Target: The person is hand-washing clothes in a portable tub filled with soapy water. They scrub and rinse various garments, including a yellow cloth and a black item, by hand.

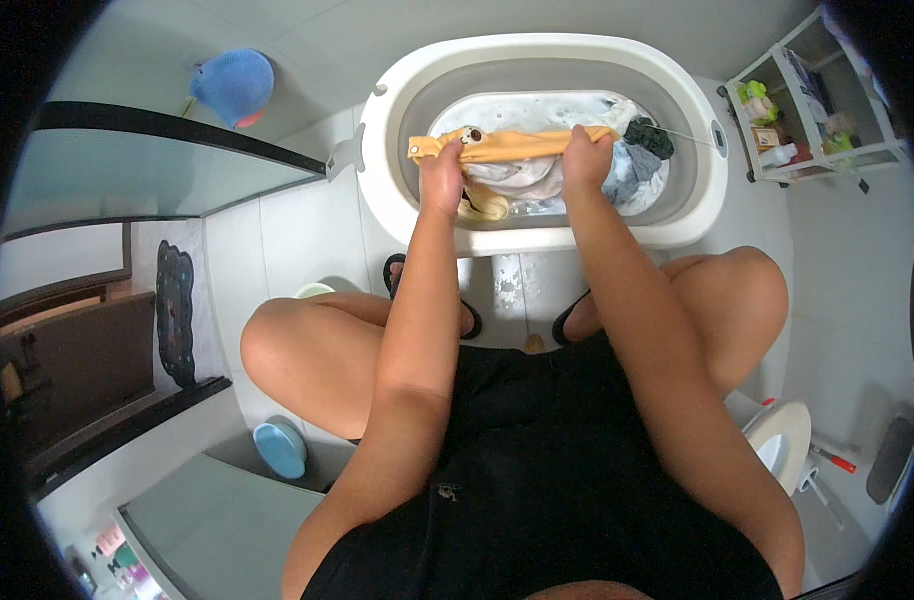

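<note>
Stretched between my two hands is a yellow-orange garment (520, 145) with a round dark-and-white patch near its left end. My left hand (442, 178) grips it near that patch, and my right hand (586, 163) grips it close to the other end. Both hands are over a white and grey plastic tub (543, 238). Below them, wet clothes lie in sudsy water: pale cloth (513, 178), a cream-yellow piece (484, 204), a grey-blue piece (631, 166) and a dark green one (649, 138). The garment hides part of the tub's contents.
A white rolling shelf (794, 112) with bottles stands right of the tub. A glass panel with a black frame (179, 124) is at left, near a blue mesh holder (235, 84). A light-blue basin (280, 450) sits behind at left; a toilet (791, 431) is at right. The tiled floor (314, 232) has wet spots.
</note>
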Motion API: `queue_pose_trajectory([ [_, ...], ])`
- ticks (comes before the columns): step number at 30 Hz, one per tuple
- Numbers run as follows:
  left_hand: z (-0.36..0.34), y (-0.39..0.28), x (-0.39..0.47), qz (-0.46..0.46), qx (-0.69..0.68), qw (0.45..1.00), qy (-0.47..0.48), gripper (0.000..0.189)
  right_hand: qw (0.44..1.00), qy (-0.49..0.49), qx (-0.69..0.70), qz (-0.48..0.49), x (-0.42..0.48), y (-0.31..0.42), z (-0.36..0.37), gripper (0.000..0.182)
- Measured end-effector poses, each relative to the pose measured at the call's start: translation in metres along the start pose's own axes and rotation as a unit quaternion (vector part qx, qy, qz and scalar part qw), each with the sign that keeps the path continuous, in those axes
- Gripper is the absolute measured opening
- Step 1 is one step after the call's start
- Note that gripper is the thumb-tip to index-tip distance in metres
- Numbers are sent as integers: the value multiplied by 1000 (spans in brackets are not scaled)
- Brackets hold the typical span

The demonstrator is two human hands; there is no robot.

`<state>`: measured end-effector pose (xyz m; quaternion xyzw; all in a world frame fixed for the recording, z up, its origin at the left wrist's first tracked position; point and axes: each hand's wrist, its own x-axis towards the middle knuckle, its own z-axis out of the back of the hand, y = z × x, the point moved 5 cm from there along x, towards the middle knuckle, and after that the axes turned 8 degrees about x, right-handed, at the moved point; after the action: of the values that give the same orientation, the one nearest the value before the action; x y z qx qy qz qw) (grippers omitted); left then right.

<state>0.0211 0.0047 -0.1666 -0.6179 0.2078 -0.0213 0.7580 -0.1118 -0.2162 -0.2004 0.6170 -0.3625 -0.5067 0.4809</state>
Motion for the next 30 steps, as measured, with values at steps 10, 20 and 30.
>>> queue_pose_trajectory([
  [10,28,-19,-8,6,451,891,-38,61,871,116,461,-125,-39,49,-15,34],
  [20,53,-38,11,71,312,943,98,44,949,230,92,196,-41,69,-17,34],
  [30,-11,-20,-11,20,-524,840,140,48,864,415,126,257,-139,60,-50,40],
])
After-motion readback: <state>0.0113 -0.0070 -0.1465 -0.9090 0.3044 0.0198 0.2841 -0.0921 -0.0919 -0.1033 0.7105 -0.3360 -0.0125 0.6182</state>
